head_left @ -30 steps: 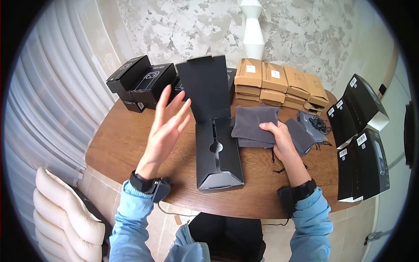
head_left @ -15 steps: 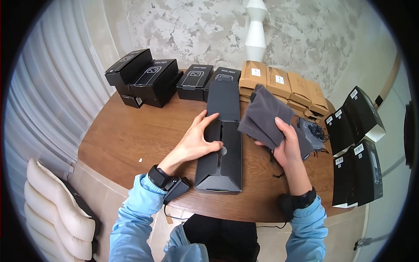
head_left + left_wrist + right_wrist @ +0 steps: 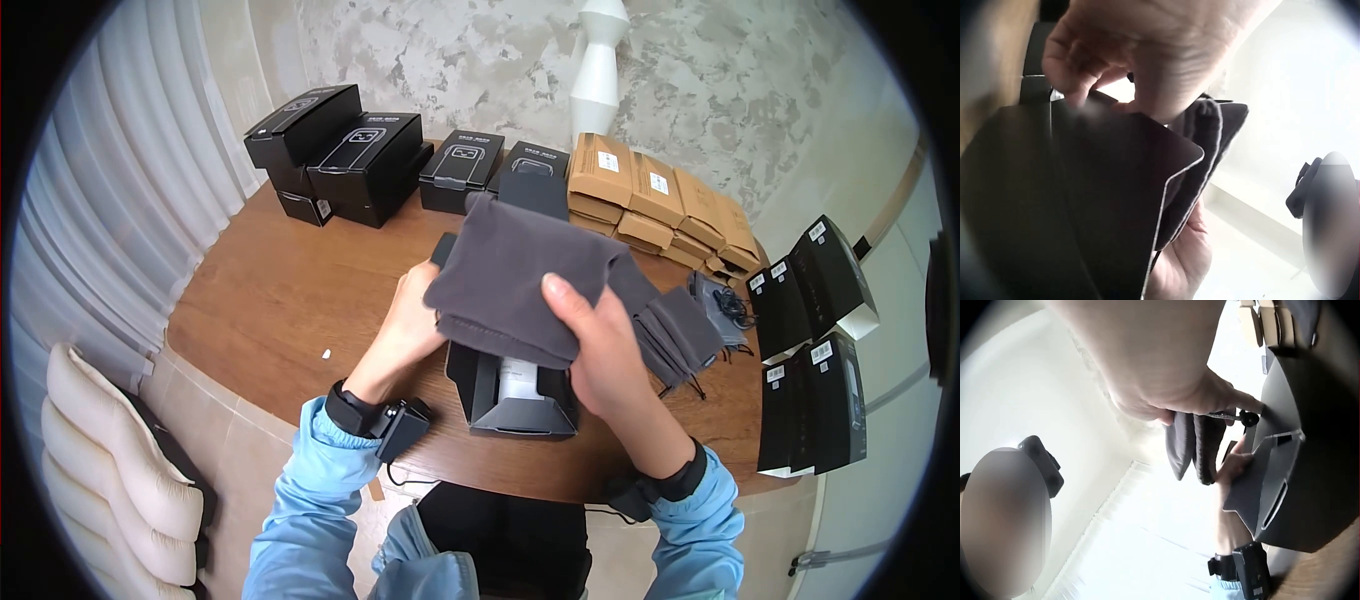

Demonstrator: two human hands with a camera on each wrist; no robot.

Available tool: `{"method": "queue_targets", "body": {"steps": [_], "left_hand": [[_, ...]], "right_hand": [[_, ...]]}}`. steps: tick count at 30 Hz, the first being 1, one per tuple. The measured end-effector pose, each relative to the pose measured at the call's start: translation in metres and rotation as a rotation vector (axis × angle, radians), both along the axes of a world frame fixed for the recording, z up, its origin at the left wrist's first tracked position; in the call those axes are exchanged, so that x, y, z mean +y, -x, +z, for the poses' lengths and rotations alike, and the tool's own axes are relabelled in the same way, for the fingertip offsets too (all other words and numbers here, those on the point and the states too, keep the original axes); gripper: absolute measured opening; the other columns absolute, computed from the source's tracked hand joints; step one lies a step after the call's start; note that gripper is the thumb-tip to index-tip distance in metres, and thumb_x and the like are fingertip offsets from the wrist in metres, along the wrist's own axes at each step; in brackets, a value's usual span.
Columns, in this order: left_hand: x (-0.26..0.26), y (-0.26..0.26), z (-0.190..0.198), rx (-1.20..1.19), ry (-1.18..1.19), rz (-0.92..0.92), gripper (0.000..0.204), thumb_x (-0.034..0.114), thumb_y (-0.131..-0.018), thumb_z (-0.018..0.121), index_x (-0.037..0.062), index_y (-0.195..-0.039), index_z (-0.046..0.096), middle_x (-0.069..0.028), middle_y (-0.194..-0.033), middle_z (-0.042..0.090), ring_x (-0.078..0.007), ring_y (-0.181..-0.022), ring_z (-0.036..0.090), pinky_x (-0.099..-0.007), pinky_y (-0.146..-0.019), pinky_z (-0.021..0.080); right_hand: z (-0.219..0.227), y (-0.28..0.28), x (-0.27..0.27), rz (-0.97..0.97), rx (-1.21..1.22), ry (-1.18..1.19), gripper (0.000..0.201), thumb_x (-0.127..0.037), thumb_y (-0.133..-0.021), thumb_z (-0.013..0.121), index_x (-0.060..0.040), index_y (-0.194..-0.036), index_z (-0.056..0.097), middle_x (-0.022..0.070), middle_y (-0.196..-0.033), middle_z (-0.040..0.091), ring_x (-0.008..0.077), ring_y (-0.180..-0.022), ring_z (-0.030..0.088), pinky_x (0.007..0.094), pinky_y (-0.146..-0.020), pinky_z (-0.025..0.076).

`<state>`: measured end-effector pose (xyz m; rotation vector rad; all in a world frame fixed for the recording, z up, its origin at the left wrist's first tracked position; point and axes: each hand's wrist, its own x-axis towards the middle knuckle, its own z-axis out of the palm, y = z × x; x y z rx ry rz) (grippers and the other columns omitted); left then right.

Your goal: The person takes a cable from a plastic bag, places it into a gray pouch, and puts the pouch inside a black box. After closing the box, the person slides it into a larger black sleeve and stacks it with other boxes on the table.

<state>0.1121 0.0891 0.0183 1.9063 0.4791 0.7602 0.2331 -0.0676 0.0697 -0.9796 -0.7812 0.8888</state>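
A black box (image 3: 478,410) stands on the table in front of me with its inner flaps raised. Inside it shows a white printed item (image 3: 518,378). My left hand (image 3: 408,312) pinches a raised black flap (image 3: 1110,169) on the box's left side, its fingertips partly behind the grey pouch in the head view. My right hand (image 3: 598,358) grips that soft grey drawstring pouch (image 3: 530,270), thumb on top, fingers underneath. The pouch hangs over the box and covers much of its opening. More grey pouches (image 3: 682,330) lie to the right on the table.
Black boxes (image 3: 365,165) stand at the back left, and brown cartons (image 3: 650,190) are stacked at the back right. A bag with a black cable (image 3: 735,303) lies near black-and-white boxes (image 3: 815,400) on the right. A small white scrap (image 3: 326,354) lies on the table (image 3: 250,300).
My left hand came down to the box, and the inner flaps went from closed to raised, showing the white item. My right hand lifted the pouch and brought it left over the box.
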Motion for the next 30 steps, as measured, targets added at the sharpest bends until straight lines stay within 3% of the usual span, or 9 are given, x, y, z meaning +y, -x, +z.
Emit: {"method": "queue_targets", "body": {"steps": [6, 8, 13, 16, 18, 20, 23, 28, 30], "left_hand": [[-0.003, -0.008, 0.003, -0.046, 0.118, 0.027, 0.053, 0.015, -0.076, 0.064, -0.0102, -0.121, 0.05, -0.0075, -0.068, 0.06, -0.0117, -0.064, 0.056, -0.0274, -0.065, 0.046], [0.001, -0.006, -0.003, -0.013, 0.155, 0.03, 0.06, 0.011, -0.075, 0.062, -0.0115, -0.127, 0.045, -0.0047, -0.063, 0.056, -0.0103, -0.061, 0.052, -0.0264, -0.063, 0.045], [-0.009, 0.0, 0.019, 0.095, 0.219, 0.016, 0.071, -0.001, -0.069, 0.052, -0.0096, -0.137, 0.033, -0.0018, -0.059, 0.053, -0.0081, -0.056, 0.048, -0.0231, -0.056, 0.042], [-0.013, 0.0, 0.021, 0.084, 0.261, -0.007, 0.073, 0.001, -0.07, 0.051, -0.0034, -0.141, 0.031, 0.0014, -0.066, 0.054, -0.0053, -0.056, 0.042, -0.0191, -0.048, 0.031], [-0.016, -0.001, 0.022, 0.061, 0.28, -0.013, 0.073, 0.001, -0.07, 0.051, -0.0024, -0.141, 0.032, 0.0021, -0.066, 0.053, -0.0049, -0.056, 0.042, -0.0187, -0.047, 0.031], [-0.016, -0.001, 0.023, 0.04, 0.297, -0.017, 0.073, 0.001, -0.071, 0.051, -0.0014, -0.141, 0.033, 0.0028, -0.065, 0.053, -0.0045, -0.055, 0.042, -0.0184, -0.047, 0.031], [-0.015, -0.002, 0.025, 0.031, 0.317, -0.04, 0.072, -0.001, -0.071, 0.051, -0.0084, -0.139, 0.03, -0.0016, -0.059, 0.054, -0.0078, -0.051, 0.047, -0.0227, -0.049, 0.039], [-0.017, -0.003, 0.026, 0.013, 0.324, -0.057, 0.07, -0.001, -0.071, 0.052, -0.0084, -0.138, 0.032, 0.0002, -0.055, 0.05, -0.0064, -0.049, 0.045, -0.0221, -0.047, 0.038], [-0.018, -0.004, 0.025, 0.012, 0.294, -0.063, 0.07, -0.002, -0.071, 0.052, -0.0079, -0.138, 0.032, 0.0012, -0.055, 0.047, -0.0057, -0.049, 0.043, -0.0218, -0.047, 0.038]], "right_hand": [[0.021, -0.016, -0.01, 0.007, -0.139, 0.087, 0.045, -0.018, -0.092, 0.057, 0.002, -0.129, 0.04, 0.0113, -0.12, 0.053, 0.016, -0.108, 0.053, 0.0302, -0.095, 0.043], [0.028, -0.022, -0.017, -0.046, -0.389, 0.116, 0.041, -0.019, -0.093, 0.055, 0.0031, -0.126, 0.043, 0.0102, -0.122, 0.053, 0.0163, -0.11, 0.05, 0.0308, -0.098, 0.038], [0.015, -0.031, -0.024, -0.25, -0.848, 0.217, 0.041, -0.017, -0.091, 0.056, 0.0058, -0.122, 0.042, 0.0213, -0.103, 0.063, 0.0318, -0.1, 0.062, 0.0365, -0.089, 0.046], [-0.001, -0.024, -0.023, -0.319, -1.18, 0.573, 0.032, -0.015, -0.086, 0.059, 0.0053, -0.106, 0.044, 0.0217, -0.088, 0.063, 0.0415, -0.088, 0.06, 0.0465, -0.083, 0.047], [-0.026, -0.022, -0.023, -0.388, -1.626, 0.3, 0.032, -0.014, -0.082, 0.063, 0.0017, -0.103, 0.046, 0.0168, -0.076, 0.062, 0.0354, -0.09, 0.061, 0.0515, -0.083, 0.045], [-0.037, -0.017, -0.015, -0.485, -1.768, 0.091, 0.025, -0.015, -0.077, 0.065, -0.0021, -0.094, 0.051, 0.0117, -0.067, 0.058, 0.0282, -0.087, 0.06, 0.0501, -0.082, 0.043], [-0.038, -0.009, -0.01, -0.38, -1.997, 0.034, 0.021, -0.022, -0.078, 0.065, -0.0025, -0.078, 0.059, 0.0092, -0.065, 0.06, 0.0228, -0.078, 0.053, 0.0369, -0.074, 0.036], [-0.032, -0.008, -0.015, 0.011, -2.04, 0.142, 0.029, -0.032, -0.08, 0.064, -0.0035, -0.074, 0.063, 0.0068, -0.053, 0.057, 0.0206, -0.076, 0.054, 0.0356, -0.069, 0.033], [-0.02, -0.012, -0.014, 0.259, -1.99, 0.388, 0.035, -0.037, -0.079, 0.067, -0.0029, -0.074, 0.066, 0.0072, -0.069, 0.063, 0.0225, -0.086, 0.056, 0.0382, -0.077, 0.036]]}}
